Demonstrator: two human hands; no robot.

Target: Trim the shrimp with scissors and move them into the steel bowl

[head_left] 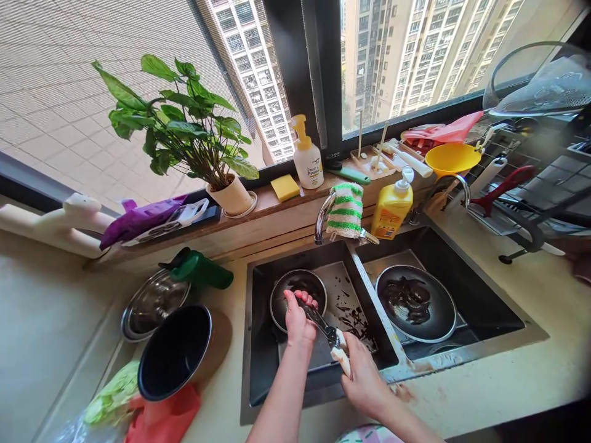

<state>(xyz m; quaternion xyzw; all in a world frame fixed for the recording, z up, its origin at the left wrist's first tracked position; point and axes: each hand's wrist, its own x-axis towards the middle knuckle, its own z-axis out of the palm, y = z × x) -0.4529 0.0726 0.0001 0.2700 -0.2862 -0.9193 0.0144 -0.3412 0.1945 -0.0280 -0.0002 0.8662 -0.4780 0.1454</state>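
Note:
My right hand [364, 375] is wrapped around the white handles of kitchen shears [340, 351], which have a spring between them. The dark blades point up and left into my left hand [301, 317]. Palm up with curled fingers, my left hand grips a dark, slick food piece, mostly hidden by the fingers and blades. Behind that hand, a round pan [279, 295] with dark bits rests in the left sink basin [261, 357]. Dark scraps [353, 317] lie scattered on the basin floor. In the right basin, another pan [443, 307] holds dark, glossy pieces [409, 298].
A faucet [321, 221] with a green-striped cloth [346, 209] stands behind the sink beside a yellow soap bottle [392, 209]. Left of the sink are a dark-lined pot [175, 351], a metal lid [154, 304] and cabbage [113, 394]. A dish rack [530, 215] stands right.

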